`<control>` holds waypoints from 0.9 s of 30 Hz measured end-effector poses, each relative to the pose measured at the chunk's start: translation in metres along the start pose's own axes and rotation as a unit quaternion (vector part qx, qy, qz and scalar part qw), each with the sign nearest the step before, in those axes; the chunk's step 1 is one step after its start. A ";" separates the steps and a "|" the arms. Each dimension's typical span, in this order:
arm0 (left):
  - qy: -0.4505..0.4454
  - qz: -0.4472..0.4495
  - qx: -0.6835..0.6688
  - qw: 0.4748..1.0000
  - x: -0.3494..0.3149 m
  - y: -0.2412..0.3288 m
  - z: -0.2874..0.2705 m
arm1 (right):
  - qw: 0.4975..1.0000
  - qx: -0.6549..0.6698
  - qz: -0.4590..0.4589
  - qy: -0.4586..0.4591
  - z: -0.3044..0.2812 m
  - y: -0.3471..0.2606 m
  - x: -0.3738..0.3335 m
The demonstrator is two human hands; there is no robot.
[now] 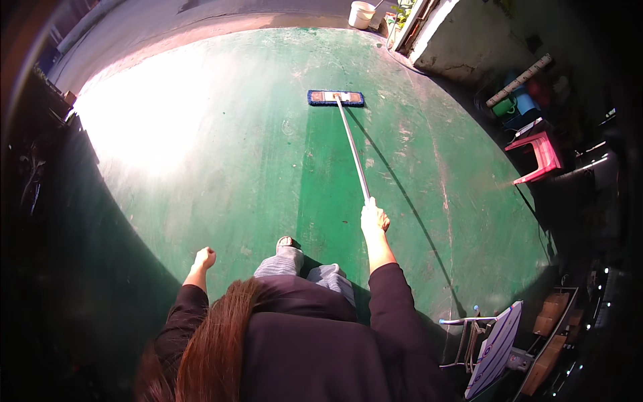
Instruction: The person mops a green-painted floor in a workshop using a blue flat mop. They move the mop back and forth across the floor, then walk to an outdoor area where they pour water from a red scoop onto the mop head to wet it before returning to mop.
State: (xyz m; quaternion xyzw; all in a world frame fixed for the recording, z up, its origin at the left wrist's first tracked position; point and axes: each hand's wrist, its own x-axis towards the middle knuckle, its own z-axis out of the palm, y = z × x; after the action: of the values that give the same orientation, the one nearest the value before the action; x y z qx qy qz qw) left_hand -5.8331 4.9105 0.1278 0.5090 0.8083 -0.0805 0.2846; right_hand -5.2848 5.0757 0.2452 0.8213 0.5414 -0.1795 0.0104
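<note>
A flat mop lies out ahead of me, its wide blue-edged mop head (326, 98) flat on the green floor (241, 194). From the head, a slim metal mop handle (353, 149) slants back toward me. My right hand (374, 218) is wrapped round the upper end of that handle, arm stretched forward. Apart from the mop, my left hand (205, 258) hangs low at my left side, fingers curled in, with nothing visible in it. Behind the mop head runs a darker green strip of floor, which leads back toward my feet.
A pink stool (546, 157) stands at the right among stored items. At the lower right is a folding table or board (494, 352) with metal legs. A white bucket (362, 15) sits beyond the floor's far edge, near a wall (462, 40). Bright sunlight covers the left.
</note>
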 end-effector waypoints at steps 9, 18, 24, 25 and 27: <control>0.131 0.451 -0.337 0.816 0.402 0.674 -0.318 | 0.999 -0.025 -0.014 -0.026 -0.086 -0.055 0.335; -0.289 0.205 0.079 0.932 0.502 0.667 -0.101 | 0.995 -0.034 -0.089 -0.035 -0.181 -0.101 0.689; -0.372 0.017 0.097 0.923 0.598 0.681 -0.116 | 0.991 -0.057 -0.121 -0.030 -0.204 -0.145 0.893; -0.359 0.000 0.087 0.929 0.628 0.707 -0.131 | 0.991 -0.047 -0.121 -0.034 -0.208 -0.146 0.923; -0.313 -0.012 0.053 0.948 0.697 0.779 -0.168 | 0.994 -0.025 -0.096 -0.048 -0.220 -0.142 0.976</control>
State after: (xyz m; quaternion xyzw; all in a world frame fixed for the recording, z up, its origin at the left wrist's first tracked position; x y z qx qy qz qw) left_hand -5.4427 5.8876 0.0133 0.4626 0.6792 -0.2822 0.4951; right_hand -5.0079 6.0450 0.1776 0.7558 0.6205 -0.2051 0.0394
